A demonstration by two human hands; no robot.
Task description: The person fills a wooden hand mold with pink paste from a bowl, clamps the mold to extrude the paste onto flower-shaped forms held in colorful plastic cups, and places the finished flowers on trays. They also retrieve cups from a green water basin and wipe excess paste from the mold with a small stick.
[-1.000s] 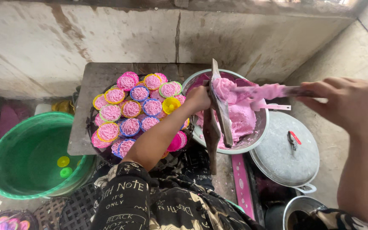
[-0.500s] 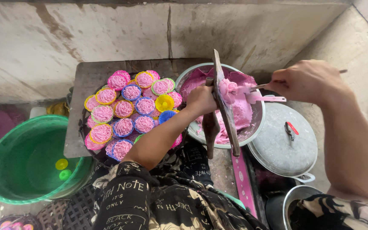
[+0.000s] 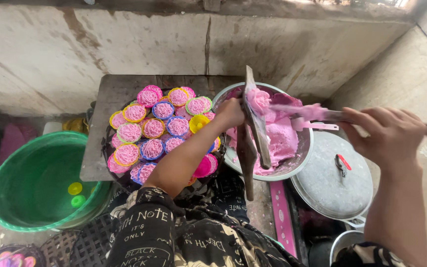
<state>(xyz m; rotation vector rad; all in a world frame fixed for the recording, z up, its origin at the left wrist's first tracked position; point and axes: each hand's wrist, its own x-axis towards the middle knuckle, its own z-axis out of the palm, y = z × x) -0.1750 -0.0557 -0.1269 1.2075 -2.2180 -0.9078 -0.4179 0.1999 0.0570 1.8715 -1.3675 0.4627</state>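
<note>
1. The person sits low before a metal bowl (image 3: 300,163) with pink dough (image 3: 280,138) in it. The step in hand looks to me like loading dough into the wooden press (image 3: 253,123).

2. The left hand (image 3: 231,112) is closed around the wooden press and holds it upright over the near side of the bowl. A lump of dough sits on the top part of the press.

3. The right hand (image 3: 389,133) is closed on the handle of a pink spatula (image 3: 312,112). The blade reaches across the bowl and touches the lump on the press. The two hands are apart, one on each side of the bowl.

4. Beside the bowl, on the left, a round tray (image 3: 112,163) is full of small coloured cups (image 3: 153,148) with pink noodle nests. One yellow cup (image 3: 198,122) near the press seems empty.

5. In my judgement, the next move needs the spatula to push the dough firmly into the press without dropping it.

6. A green basin (image 3: 30,183) stands further left, and a grey lid (image 3: 329,178) lies to the right.
</note>
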